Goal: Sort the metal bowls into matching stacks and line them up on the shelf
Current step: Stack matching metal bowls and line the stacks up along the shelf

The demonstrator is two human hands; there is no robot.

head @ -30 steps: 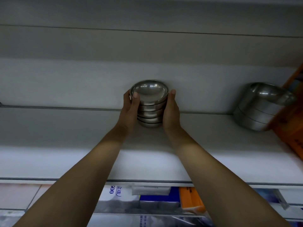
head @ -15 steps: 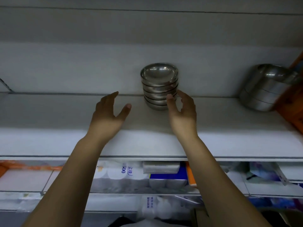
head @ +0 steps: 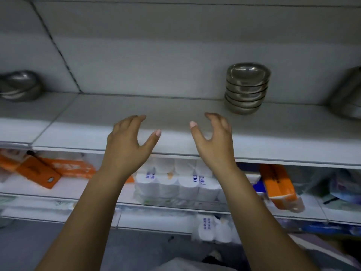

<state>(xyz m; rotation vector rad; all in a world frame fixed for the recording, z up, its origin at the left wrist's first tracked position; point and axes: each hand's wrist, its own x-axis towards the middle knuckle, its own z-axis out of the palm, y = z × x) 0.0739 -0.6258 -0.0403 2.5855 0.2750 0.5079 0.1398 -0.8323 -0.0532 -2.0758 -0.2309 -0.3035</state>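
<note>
Steel bowls [head: 247, 89] stood nested in one stack at the back of the shelf [head: 175, 106], right of your left hand [head: 127, 141] and right hand [head: 213, 139], both hovering empty, fingers [head: 214, 117] spread and loosely curled, probably shaped for another stack.

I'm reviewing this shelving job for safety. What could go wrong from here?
1. The bowl stack is tall and looks slightly tilted, with the left hand and right hand off it; a bump could topple it.
2. The left bowls look unevenly nested; a careless grab may slide one off the shelf.
</note>
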